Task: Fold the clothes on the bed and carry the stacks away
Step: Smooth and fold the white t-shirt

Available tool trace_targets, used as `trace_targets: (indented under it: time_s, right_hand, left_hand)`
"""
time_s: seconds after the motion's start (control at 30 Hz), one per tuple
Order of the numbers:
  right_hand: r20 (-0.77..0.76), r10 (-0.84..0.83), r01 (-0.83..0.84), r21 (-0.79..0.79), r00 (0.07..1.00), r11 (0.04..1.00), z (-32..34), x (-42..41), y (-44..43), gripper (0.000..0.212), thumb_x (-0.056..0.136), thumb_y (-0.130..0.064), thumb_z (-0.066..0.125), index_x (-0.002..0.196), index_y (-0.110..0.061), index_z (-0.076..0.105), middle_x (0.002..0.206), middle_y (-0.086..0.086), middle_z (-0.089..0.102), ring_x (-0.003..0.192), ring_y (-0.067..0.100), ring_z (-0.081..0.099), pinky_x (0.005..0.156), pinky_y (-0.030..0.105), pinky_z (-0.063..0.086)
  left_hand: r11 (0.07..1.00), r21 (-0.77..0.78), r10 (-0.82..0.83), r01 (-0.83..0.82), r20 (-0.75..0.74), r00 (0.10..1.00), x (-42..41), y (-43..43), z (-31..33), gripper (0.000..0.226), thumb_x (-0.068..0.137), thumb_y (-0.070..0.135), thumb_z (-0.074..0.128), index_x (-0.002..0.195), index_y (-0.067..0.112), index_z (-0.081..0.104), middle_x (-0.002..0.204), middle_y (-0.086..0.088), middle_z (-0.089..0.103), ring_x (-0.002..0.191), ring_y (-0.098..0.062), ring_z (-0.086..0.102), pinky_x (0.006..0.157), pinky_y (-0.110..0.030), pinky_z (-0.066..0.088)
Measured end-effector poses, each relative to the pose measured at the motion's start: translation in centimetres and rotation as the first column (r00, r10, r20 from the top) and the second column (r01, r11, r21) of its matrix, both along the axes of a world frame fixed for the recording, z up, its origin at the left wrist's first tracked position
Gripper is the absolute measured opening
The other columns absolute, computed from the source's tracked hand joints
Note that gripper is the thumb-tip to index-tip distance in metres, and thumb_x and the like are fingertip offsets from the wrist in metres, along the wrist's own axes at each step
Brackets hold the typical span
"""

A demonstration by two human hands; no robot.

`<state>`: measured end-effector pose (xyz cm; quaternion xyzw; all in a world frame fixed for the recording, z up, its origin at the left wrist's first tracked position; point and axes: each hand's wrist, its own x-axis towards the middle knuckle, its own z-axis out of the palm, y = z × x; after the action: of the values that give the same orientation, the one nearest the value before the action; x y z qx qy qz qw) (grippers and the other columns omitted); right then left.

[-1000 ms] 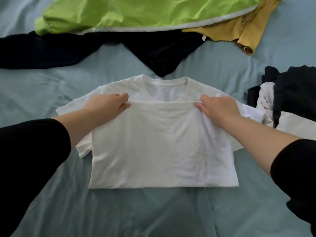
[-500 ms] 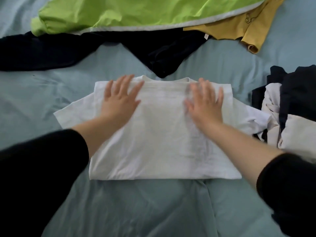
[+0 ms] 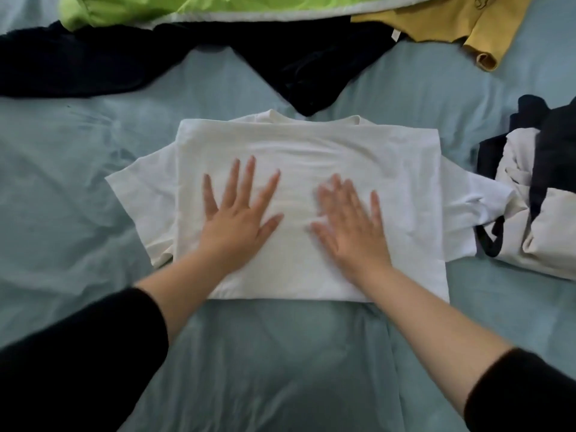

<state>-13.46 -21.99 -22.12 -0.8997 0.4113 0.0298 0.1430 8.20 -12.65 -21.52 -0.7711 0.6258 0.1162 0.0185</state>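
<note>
A white T-shirt (image 3: pixel 311 145) lies on the pale blue bed sheet (image 3: pixel 78 182), folded in half with its hem up at the collar and both short sleeves sticking out at the sides. My left hand (image 3: pixel 240 213) rests flat on the folded cloth, fingers spread, left of centre. My right hand (image 3: pixel 349 219) lies flat beside it, right of centre, slightly blurred. Neither hand grips anything.
Unfolded clothes lie across the far side: a lime-green garment (image 3: pixel 187 7), a black garment (image 3: pixel 218 57) and a mustard-yellow one (image 3: pixel 452 23). A pile of white and black clothes (image 3: pixel 545 198) sits at the right, touching the shirt's right sleeve.
Both hands carried the shirt's hem up to the collar, let go, then slid back flat over the folded cloth toward me.
</note>
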Motion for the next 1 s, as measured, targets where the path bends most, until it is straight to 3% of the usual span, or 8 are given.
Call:
trace_targets:
  time_s: [0.1, 0.3, 0.4, 0.43, 0.53, 0.63, 0.8, 1.0]
  right_hand:
    - [-0.027, 0.172, -0.173, -0.056, 0.985, 0.983, -0.9, -4.0, 3.5, 0.058, 0.096, -0.051, 0.031, 0.149, -0.028, 0.026, 0.157, 0.000, 0.026, 0.144, 0.019, 0.028, 0.116, 0.046, 0.013]
    - [-0.045, -0.023, 0.026, 0.066, 0.999, 0.997, 0.4, -5.2, 4.8, 0.055, 0.100, -0.045, 0.032, 0.151, -0.030, 0.017, 0.158, -0.010, 0.004, 0.147, 0.008, 0.004, 0.119, 0.037, 0.002]
    - [0.245, -0.353, 0.272, 0.311, 0.903, 0.911, 2.3, -6.6, 7.7, 0.030, 0.096, -0.027, 0.056, 0.124, -0.018, 0.062, 0.136, 0.000, 0.057, 0.129, 0.019, 0.050, 0.105, 0.030, 0.036]
    - [0.313, -0.563, 0.404, 0.448, 0.765, 0.798, 3.2, -7.3, 8.8, 0.018, 0.094, -0.027, 0.059, 0.104, -0.016, 0.070, 0.109, 0.000, 0.071, 0.105, 0.019, 0.064, 0.088, 0.024, 0.046]
    - [-0.062, -0.989, 0.489, 0.872, 0.131, 0.010, 4.6, -9.4, 10.5, 0.026, 0.094, -0.035, 0.057, 0.090, -0.011, 0.066, 0.074, 0.002, 0.073, 0.067, 0.012, 0.067, 0.060, 0.018, 0.050]
    - [-0.330, -0.913, 0.149, 0.917, -0.241, -0.371, 4.5, -11.4, 9.1, 0.026, 0.092, -0.039, 0.058, 0.095, -0.013, 0.059, 0.094, 0.004, 0.068, 0.085, 0.014, 0.065, 0.076, 0.025, 0.050]
    - [-0.258, -0.850, 0.030, 0.952, -0.460, -0.305, 4.0, -10.7, 7.1, 0.013, 0.090, -0.023, 0.065, 0.098, -0.014, 0.062, 0.093, -0.001, 0.066, 0.089, 0.011, 0.062, 0.073, 0.024, 0.053]
    - [-0.265, -0.873, 0.108, 0.936, -0.409, -0.334, 4.8, -12.5, 11.9, 0.007, 0.093, -0.008, 0.059, 0.095, -0.014, 0.057, 0.073, -0.001, 0.072, 0.066, 0.011, 0.069, 0.057, 0.020, 0.058]
  left_hand:
    - [0.966, -0.009, -0.258, 0.258, 0.004, 0.966, -1.2, 5.5, -1.0, 0.058, 0.095, 0.055, 0.025, 0.151, 0.039, 0.017, 0.160, -0.002, 0.019, 0.147, -0.025, 0.016, 0.117, -0.051, 0.009]
    - [0.991, 0.088, -0.096, 0.104, -0.089, 0.991, -1.2, 7.9, 0.8, 0.059, 0.094, 0.053, 0.016, 0.151, 0.041, 0.006, 0.160, 0.008, 0.001, 0.149, -0.016, -0.001, 0.119, -0.042, -0.002]
    - [0.982, -0.062, 0.146, -0.180, -0.363, 0.920, -4.2, 11.9, 3.2, 0.044, 0.093, 0.043, 0.046, 0.131, 0.024, 0.057, 0.137, 0.000, 0.056, 0.126, -0.017, 0.048, 0.105, -0.033, 0.035]
    - [0.921, -0.016, 0.321, -0.390, -0.541, 0.778, -5.5, 13.1, 4.0, 0.029, 0.092, 0.042, 0.055, 0.112, 0.023, 0.066, 0.114, 0.006, 0.067, 0.106, -0.014, 0.058, 0.090, -0.028, 0.045]
    - [0.370, 0.616, 0.652, -0.696, -0.706, -0.277, -7.8, 13.8, 4.8, 0.028, 0.087, 0.041, 0.063, 0.090, 0.014, 0.067, 0.083, 0.001, 0.072, 0.078, -0.014, 0.065, 0.069, -0.021, 0.051]
    - [0.029, 0.760, 0.396, -0.650, -0.605, -0.690, -5.6, 12.8, 3.6, 0.020, 0.094, 0.031, 0.059, 0.101, 0.012, 0.060, 0.102, -0.003, 0.065, 0.089, -0.013, 0.064, 0.081, -0.024, 0.050]
    - [-0.041, 0.755, 0.301, -0.654, -0.615, -0.729, -3.5, 13.3, 2.9, 0.007, 0.092, 0.018, 0.064, 0.092, 0.023, 0.059, 0.093, 0.005, 0.068, 0.083, -0.007, 0.065, 0.062, -0.018, 0.054]
    - [-0.032, 0.706, 0.350, -0.707, -0.655, -0.670, -2.5, 17.7, 4.4, 0.013, 0.091, 0.014, 0.064, 0.099, 0.020, 0.056, 0.097, 0.003, 0.067, 0.083, -0.008, 0.066, 0.065, -0.020, 0.055]
